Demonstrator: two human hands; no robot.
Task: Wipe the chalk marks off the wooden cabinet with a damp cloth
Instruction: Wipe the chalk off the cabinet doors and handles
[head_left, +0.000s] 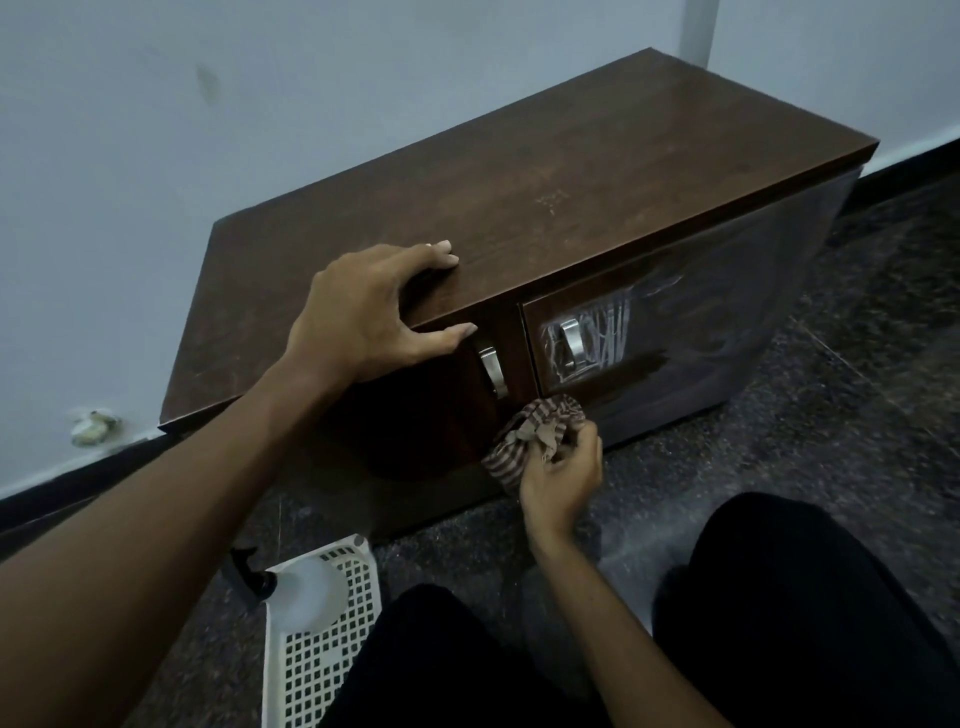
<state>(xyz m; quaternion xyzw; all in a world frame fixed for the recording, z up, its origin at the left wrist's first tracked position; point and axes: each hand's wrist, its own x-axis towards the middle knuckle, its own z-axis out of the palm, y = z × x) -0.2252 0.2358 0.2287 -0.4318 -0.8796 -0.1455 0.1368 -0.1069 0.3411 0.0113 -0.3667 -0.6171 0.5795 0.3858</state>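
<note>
A low dark wooden cabinet (545, 171) stands against the wall, with two front doors and metal handles. White chalk marks (597, 338) streak the right door around its handle. My left hand (374, 312) rests on the cabinet's top front edge, fingers over the top and thumb on the front. My right hand (561, 478) grips a bunched striped cloth (535, 431), held against the lower front where the two doors meet, below the chalk marks.
A white perforated plastic basket (317, 649) sits on the dark speckled floor at lower left, with a spray bottle (296, 587) in it. My knees in black trousers (779, 597) are close to the cabinet. A pale wall runs behind it.
</note>
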